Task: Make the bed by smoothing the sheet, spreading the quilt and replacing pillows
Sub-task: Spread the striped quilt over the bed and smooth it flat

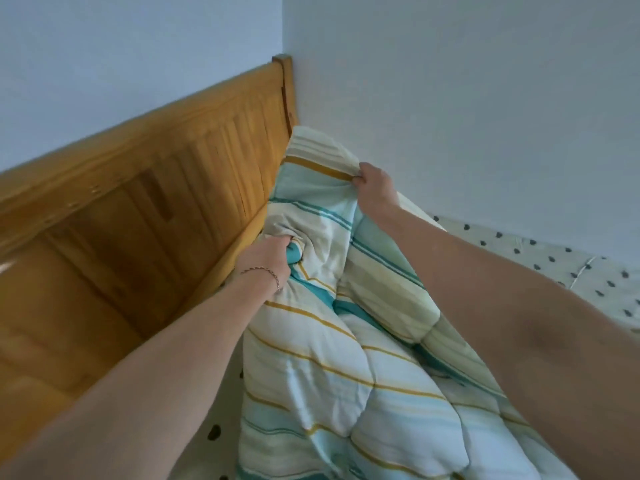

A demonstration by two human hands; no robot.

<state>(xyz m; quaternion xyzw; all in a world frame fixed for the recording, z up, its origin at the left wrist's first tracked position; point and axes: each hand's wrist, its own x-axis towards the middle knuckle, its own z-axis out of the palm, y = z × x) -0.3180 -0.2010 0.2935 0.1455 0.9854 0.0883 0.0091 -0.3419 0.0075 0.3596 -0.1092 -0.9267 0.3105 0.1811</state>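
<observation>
both hands grip the quilt (346, 341) top edge: left hand (266, 261) bunches it beside the headboard (138, 202), right hand (374, 188) pinches it nearer the wall, quilt trailing back toward the person

Both hands grip a padded quilt striped in teal, mustard and cream (346, 358): the left hand (268, 259), wearing a thin chain bracelet (266, 271), bunches it beside the honey-coloured slatted wooden headboard (138, 202); the right hand (375, 185) pinches its upper edge near the pale wall (450, 98). A cream sheet dotted with dark spots (554, 265) lies beneath.
</observation>
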